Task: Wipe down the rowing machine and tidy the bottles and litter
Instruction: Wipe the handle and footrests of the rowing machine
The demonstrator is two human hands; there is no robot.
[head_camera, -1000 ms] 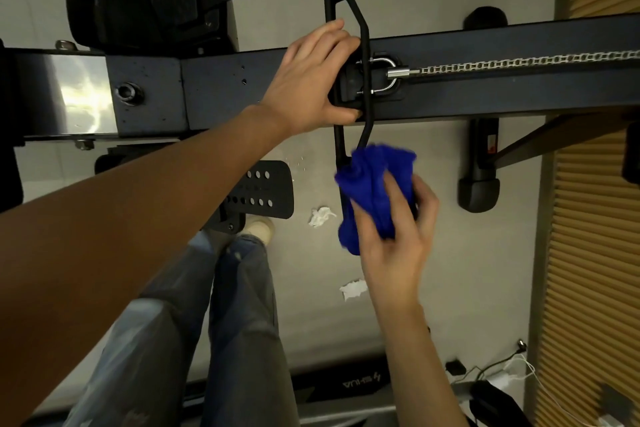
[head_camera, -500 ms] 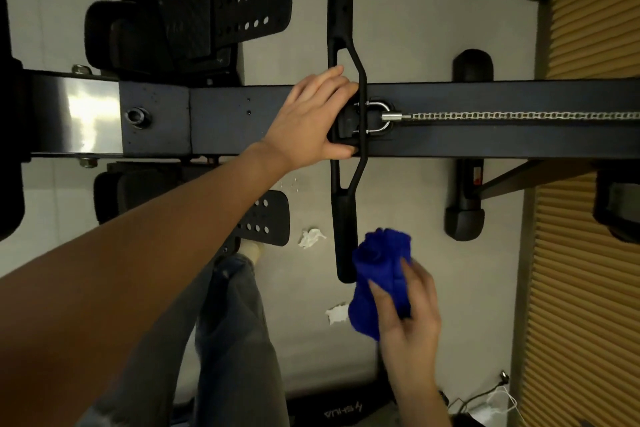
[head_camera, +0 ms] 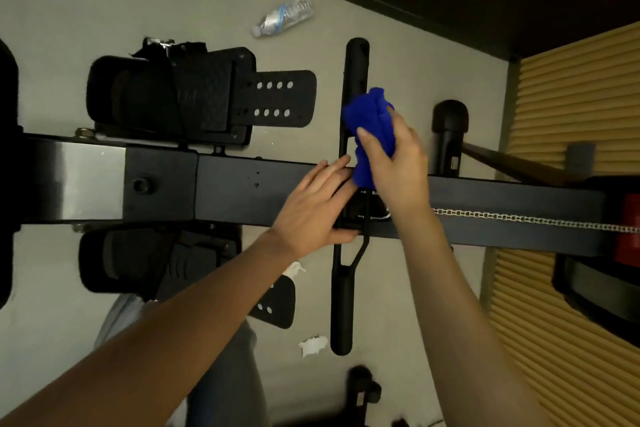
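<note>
Starting nearest, a trouser leg (head_camera: 225,378) is seen under the left forearm. A white paper scrap (head_camera: 313,345) lies on the floor (head_camera: 408,305), well nearer than all fingers and just beside the near end of the black handle (head_camera: 342,305). A second scrap (head_camera: 294,269) is partly hidden beneath the left wrist. The left hand (head_camera: 311,211) is laid on the rail (head_camera: 235,196) at the handle's middle, with its fingers nearly straight and pressed flat and its thumb set along the near side; nothing is wrapped. The chain (head_camera: 519,217) is run along the rail, away from the fingertips, past the right wrist. The right hand (head_camera: 398,163) is crossed just beyond the left fingertips, and its fingers are curled around a bunched blue cloth (head_camera: 372,125). The cloth is pressed against the far half of the handle. A perforated footrest (head_camera: 207,97) is mounted beyond the rail, behind the left knuckles. A clear plastic bottle (head_camera: 284,18) lies on its side on the floor, well beyond all fingers.
</note>
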